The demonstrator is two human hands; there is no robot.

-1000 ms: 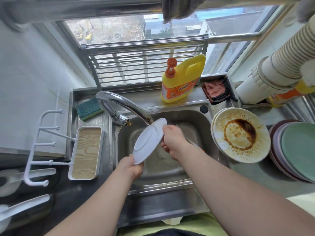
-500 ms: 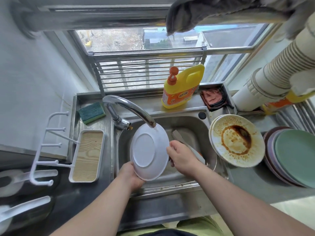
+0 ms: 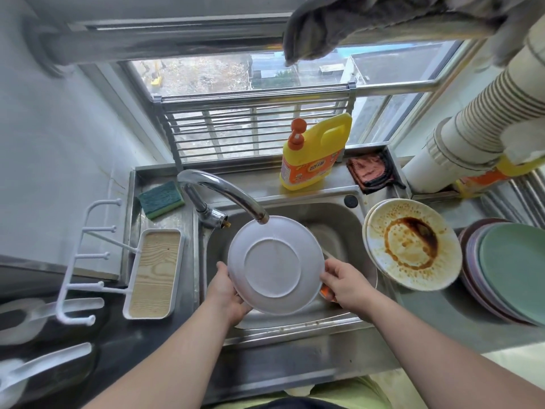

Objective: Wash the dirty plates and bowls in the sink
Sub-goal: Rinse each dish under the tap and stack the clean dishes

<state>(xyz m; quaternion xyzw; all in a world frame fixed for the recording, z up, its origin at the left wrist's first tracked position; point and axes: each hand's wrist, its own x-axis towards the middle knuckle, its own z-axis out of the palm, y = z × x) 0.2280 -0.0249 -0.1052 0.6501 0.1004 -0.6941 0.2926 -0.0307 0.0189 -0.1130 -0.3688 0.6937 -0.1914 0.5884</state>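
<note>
A white plate [image 3: 274, 265] is held over the steel sink [image 3: 339, 219], its underside facing me, its top edge just under the faucet spout [image 3: 233, 196]. My left hand [image 3: 225, 290] grips the plate's lower left rim. My right hand [image 3: 345, 286] holds the right rim with its fingers curled round the edge. A dirty plate [image 3: 413, 245] with brown sauce stains leans at the sink's right edge. What lies in the sink under the white plate is mostly hidden.
Coloured plates [image 3: 513, 270] are stacked at the far right. A yellow detergent bottle [image 3: 312, 154], a red cloth [image 3: 370, 172] and a green sponge [image 3: 160, 199] sit along the back ledge. A white tray with hooks [image 3: 153, 273] stands to the left.
The white plate has turned from edge-on to its underside facing me and has dropped lower over the sink. My right hand has moved from its top edge to its right rim.
</note>
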